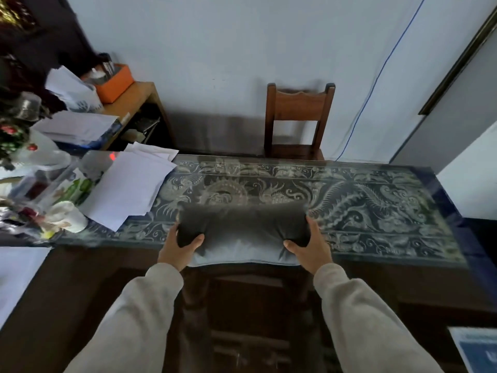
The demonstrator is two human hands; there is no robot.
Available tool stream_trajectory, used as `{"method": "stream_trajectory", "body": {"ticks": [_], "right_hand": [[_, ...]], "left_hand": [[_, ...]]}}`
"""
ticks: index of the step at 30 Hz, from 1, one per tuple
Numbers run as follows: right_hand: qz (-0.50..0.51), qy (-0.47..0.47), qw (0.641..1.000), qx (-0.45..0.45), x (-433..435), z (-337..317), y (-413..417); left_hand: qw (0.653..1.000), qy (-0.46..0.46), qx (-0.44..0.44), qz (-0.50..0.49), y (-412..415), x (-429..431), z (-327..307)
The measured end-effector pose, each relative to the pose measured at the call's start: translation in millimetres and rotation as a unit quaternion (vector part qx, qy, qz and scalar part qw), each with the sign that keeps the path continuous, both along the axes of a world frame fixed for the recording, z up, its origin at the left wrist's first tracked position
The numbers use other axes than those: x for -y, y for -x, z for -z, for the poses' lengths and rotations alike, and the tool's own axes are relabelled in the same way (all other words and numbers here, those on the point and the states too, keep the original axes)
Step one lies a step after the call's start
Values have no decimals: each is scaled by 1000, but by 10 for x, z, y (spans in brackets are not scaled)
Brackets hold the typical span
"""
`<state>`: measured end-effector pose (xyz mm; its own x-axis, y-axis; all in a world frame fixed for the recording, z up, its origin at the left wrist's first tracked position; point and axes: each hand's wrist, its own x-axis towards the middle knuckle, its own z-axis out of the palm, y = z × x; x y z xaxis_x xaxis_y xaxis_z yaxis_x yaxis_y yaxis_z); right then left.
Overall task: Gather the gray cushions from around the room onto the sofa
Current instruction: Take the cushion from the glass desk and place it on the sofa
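A gray cushion (242, 232) lies across the near edge of a glass-topped table (376, 211) with a blue patterned cloth under the glass. My left hand (178, 247) grips the cushion's left end, thumb on top and fingers under it. My right hand (309, 244) grips its right end the same way. The cushion bulges in the middle between the two hands. No sofa is in view.
Loose white papers (129, 187), a white cup (67, 215) and clutter cover the table's left end. A wooden chair (298, 114) stands behind the table against the wall. Another dark chair (250, 305) sits below the cushion, in front of me. A side table with an orange box (114, 82) stands at the back left.
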<state>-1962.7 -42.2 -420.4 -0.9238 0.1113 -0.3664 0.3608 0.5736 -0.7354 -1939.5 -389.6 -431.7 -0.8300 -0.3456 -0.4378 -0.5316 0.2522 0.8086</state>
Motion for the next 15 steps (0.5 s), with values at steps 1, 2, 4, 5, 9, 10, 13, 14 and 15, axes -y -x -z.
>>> {"method": "stream_trajectory", "body": {"ticks": [1,2,4,5,9,10,13,14,15], "right_hand": [[8,-1,1000,-9,-19,8,12],[11,-7,1000,-13,26,-125,-219],[21,5,999,-23,43,-236,-400],[29,3,999,-36,90,-381,-625],[68,13,996,-51,183,-802,-1210],[79,12,995,-53,170,-816,-1197],[100,-1,992,-77,227,-1132,-1604],[107,-4,990,-91,271,-1262,-1818],[112,-1,989,-99,306,-1380,-2009]], "left_hand": [[1000,9,0,5,19,-8,-5],[1000,15,2,10,-200,36,-131],[999,30,-5,15,-364,61,-278],[999,39,-17,23,-564,110,-422],[997,38,-53,43,-1091,246,-861],[997,39,-57,40,-1066,237,-871],[994,36,-90,48,-1398,308,-1184],[993,33,-103,55,-1584,363,-1305],[991,31,-114,66,-1761,404,-1440]]}}
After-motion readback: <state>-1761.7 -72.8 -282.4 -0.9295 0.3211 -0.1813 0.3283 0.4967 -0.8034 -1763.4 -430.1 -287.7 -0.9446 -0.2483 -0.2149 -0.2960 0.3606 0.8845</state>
